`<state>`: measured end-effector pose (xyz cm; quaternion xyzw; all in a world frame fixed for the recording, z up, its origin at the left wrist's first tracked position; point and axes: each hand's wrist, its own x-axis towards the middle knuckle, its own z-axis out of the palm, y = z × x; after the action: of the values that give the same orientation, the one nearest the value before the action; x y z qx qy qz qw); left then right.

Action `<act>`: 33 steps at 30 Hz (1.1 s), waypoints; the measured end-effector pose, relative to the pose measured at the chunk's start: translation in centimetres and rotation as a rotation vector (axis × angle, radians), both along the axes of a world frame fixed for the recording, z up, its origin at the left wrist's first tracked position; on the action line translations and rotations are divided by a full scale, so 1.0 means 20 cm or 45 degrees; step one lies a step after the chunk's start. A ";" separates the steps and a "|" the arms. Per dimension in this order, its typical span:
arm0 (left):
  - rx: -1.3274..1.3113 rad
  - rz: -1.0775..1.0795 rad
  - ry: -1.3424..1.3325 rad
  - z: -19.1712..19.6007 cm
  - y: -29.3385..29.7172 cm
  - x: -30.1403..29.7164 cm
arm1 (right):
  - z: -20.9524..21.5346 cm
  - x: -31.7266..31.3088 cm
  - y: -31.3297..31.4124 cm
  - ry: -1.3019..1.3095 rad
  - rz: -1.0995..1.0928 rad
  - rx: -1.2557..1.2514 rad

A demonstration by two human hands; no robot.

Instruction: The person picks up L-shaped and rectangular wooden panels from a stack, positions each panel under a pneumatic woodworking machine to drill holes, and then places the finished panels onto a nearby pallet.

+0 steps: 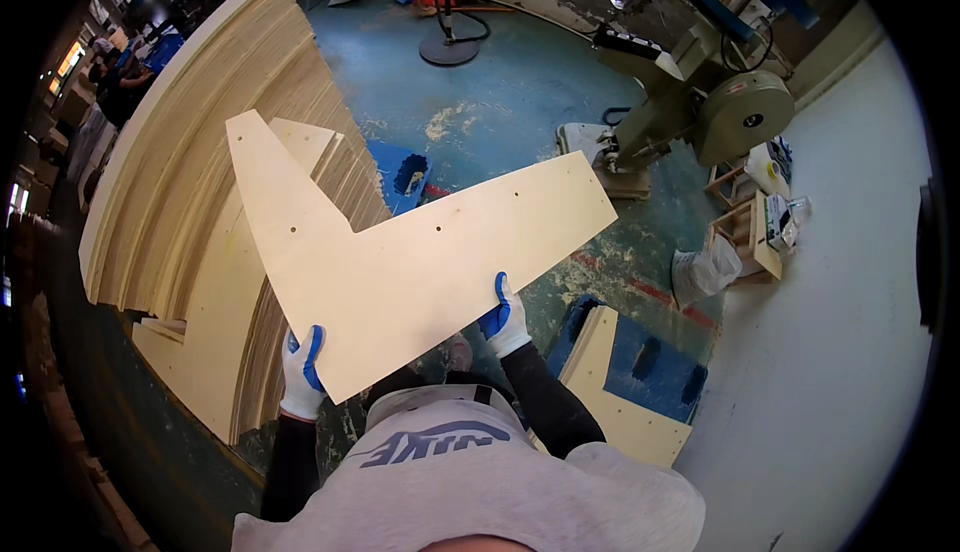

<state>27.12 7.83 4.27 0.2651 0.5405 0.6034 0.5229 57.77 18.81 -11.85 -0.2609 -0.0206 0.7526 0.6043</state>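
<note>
Gripping the L-shaped plywood panel (400, 252), left hand (302, 372) and right hand (507, 320).

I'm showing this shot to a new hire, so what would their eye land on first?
First, the big pale V-shaped plywood panel at centre, gripped along its near edge by the gloved left hand and right hand. Next, the tall stack of cut plywood on the left, and the beige machine at upper right on the worn blue-green floor.

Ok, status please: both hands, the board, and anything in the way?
Left hand and right hand both grip the V-shaped plywood board, held in the air. Board stack at left. Nothing blocking.
</note>
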 end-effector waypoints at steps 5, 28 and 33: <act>0.042 -0.225 -0.184 0.09 0.46 0.24 | -0.12 0.17 0.15 0.024 -0.091 -0.059; 0.085 -1.378 0.226 0.04 2.29 1.04 | -0.16 0.16 0.64 -2.575 -0.075 -0.808; 0.316 -2.018 0.509 0.16 2.45 1.42 | -0.57 0.23 0.68 -1.872 -0.963 -1.010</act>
<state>55.57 56.77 7.38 0.7258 0.2057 0.0525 0.6543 62.44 32.36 -23.22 -0.8518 -0.0532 0.1010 0.5113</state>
